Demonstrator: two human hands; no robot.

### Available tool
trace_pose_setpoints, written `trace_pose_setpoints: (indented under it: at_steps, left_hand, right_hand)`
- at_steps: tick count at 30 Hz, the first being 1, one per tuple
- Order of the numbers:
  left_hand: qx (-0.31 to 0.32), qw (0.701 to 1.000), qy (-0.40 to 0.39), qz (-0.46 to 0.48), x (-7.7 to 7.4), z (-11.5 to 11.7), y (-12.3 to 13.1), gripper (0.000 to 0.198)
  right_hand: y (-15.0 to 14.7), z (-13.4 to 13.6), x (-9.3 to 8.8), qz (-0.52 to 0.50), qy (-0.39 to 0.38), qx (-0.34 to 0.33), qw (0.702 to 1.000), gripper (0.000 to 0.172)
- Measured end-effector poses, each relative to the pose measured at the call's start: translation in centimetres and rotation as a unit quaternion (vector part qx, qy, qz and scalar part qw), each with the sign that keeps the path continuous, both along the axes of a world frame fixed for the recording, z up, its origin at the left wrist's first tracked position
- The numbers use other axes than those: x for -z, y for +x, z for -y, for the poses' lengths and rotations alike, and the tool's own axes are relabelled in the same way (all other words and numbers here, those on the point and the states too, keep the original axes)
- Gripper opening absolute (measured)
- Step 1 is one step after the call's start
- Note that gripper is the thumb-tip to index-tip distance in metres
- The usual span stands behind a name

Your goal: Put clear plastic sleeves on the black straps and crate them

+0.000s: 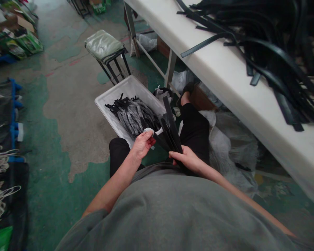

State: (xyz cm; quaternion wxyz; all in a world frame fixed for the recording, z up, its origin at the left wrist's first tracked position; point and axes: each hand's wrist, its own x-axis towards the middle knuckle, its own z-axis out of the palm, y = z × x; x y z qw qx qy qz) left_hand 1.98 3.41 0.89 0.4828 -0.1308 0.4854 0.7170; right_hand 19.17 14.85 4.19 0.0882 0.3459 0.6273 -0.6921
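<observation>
My right hand [185,158] is closed around the lower end of a bundle of flat black strips [171,127], which fans out up and away from me over my lap. To its left, my left hand [143,143] pinches a small white piece [148,131], perhaps paper or tape, beside the bundle; its exact kind is unclear. Just beyond my hands, a white plastic bin [106,116] stands between my knees and a stool. Many short black and greyish strips [133,113] lie heaped in it.
On my right runs a long white table [219,80] with a big pile of long black strips [274,69] overhanging its edge. A padded stool [104,43] stands past the bin. Plastic sacks [225,143] lie under the table. Blue racks [13,122] with pale cords are at left.
</observation>
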Motion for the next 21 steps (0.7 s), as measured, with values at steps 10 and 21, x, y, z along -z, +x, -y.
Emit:
trace_pose_setpoints:
  at_steps: [10, 21]
  left_hand:
    - [-0.034, 0.999, -0.031, -0.001, 0.6, 0.3, -1.0, 0.019]
    - [0.069, 0.995, -0.021, -0.075, 0.2, 0.8, -1.6, 0.015]
  right_hand:
    - [-0.2, -0.1, -0.5, 0.014, -0.009, -0.041, 0.999, 0.023]
    - [-0.4, 0.2, -0.5, 0.014, 0.004, -0.046, 0.999, 0.021]
